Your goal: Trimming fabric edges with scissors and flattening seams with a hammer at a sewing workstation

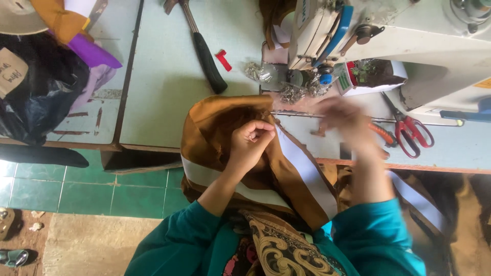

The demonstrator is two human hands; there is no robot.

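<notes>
Teal sleeves frame the near edge. Curled fingers (258, 132) of the left hand (249, 143) pinch soft brown cloth (215, 122) with white stripes, draped over the near edge of the counter (163, 76). Keeping that fold taut looks wise. Right hand (348, 120) is blurred; its grip is unclear. Red scissors (411, 132) lie right, a black-handled hammer (204, 51) far.

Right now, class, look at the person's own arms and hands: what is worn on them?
Both arms wear long teal sleeves, the left sleeve and the right sleeve, ending partway up the forearms. The left hand is bare, with no glove or ring visible. The right hand is motion-blurred, so details there cannot be told.
</notes>
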